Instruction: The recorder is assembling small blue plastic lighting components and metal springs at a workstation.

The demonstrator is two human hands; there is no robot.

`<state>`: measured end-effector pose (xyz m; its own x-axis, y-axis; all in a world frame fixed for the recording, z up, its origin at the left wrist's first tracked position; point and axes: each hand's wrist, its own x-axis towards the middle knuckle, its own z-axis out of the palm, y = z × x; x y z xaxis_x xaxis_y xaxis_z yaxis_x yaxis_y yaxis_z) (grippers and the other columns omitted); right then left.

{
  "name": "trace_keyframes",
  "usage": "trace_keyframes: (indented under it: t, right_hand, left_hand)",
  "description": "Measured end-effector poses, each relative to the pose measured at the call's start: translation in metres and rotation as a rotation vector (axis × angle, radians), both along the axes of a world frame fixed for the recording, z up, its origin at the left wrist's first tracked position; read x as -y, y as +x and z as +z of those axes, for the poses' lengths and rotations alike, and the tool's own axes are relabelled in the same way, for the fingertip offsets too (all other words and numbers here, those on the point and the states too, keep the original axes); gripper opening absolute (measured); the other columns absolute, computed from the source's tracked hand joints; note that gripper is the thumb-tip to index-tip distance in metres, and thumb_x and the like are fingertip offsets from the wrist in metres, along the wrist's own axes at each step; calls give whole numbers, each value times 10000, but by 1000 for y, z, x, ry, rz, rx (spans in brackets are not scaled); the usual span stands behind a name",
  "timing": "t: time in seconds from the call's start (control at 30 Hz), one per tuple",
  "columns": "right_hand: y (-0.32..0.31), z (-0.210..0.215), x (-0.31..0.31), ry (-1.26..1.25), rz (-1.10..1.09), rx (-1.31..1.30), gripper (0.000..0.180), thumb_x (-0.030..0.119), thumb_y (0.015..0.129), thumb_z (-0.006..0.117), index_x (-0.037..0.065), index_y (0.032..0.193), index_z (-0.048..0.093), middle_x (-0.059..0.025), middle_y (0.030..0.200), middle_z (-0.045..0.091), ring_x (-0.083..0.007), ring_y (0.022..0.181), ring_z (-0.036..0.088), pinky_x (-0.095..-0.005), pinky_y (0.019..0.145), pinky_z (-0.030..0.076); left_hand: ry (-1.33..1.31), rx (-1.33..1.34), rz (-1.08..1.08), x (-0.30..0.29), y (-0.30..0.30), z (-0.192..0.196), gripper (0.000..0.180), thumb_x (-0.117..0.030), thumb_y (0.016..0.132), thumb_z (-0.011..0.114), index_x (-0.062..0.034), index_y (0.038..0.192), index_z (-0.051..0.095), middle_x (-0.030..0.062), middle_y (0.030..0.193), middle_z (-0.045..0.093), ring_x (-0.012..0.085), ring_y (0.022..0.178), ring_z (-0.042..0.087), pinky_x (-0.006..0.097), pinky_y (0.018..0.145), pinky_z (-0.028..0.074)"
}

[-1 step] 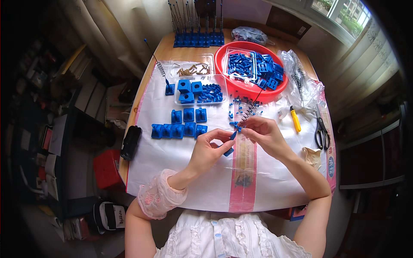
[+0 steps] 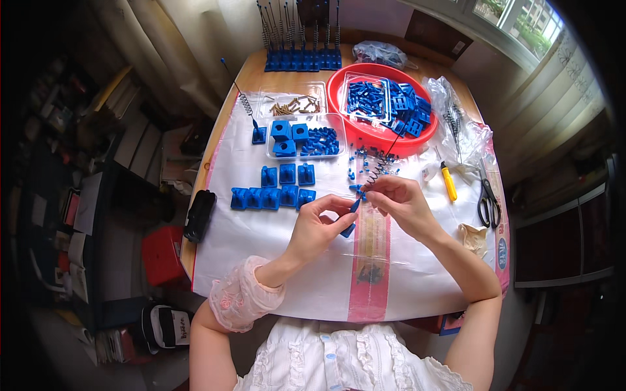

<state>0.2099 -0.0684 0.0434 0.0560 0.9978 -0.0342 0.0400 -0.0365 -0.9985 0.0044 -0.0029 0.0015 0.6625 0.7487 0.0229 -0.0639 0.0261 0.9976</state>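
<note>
My left hand (image 2: 315, 225) is closed around a blue plastic base (image 2: 349, 231), whose tapered tip sticks out above the fingers. Just right of it, my right hand (image 2: 405, 205) pinches the lower end of a black coil spring (image 2: 376, 174) close to that tip. From the spring a thin straight wire runs up toward the red basin. Fingertips hide whether spring and base are joined. Small blue plastic pieces (image 2: 352, 174) lie scattered beyond my hands. Several blue square bases (image 2: 270, 198) stand in rows to the left.
Behind are a red basin (image 2: 334, 98) of blue parts, a clear tray (image 2: 302, 156) of blue pieces and brass-coloured screws (image 2: 297, 105). A finished-looking spring piece (image 2: 259, 135) stands left; more (image 2: 303, 62) stand at the back. Right lie a yellow-handled tool (image 2: 448, 184) and scissors (image 2: 488, 203).
</note>
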Motion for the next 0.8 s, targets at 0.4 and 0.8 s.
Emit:
trace_keyframes:
  t: [0.4,0.8]
  right_hand:
    - [-22,26,-15,30,34,11,45,27,904,699,-8,923,677,4,815,667,-43,736,610,-198,654,488]
    - [-41,47,-17,358,34,384,98,-7,842,719,-42,908,656,-54,782,642,-91,688,610,-249,624,499]
  left_hand:
    - [-131,253,50,-3,-4,-5,154,-115,921,727,-25,1045,740,25,975,726,52,863,635,209,761,521]
    - [555,16,147,-7,-16,49,181,33,836,738,3,1005,681,70,940,670,129,807,632,243,648,497]
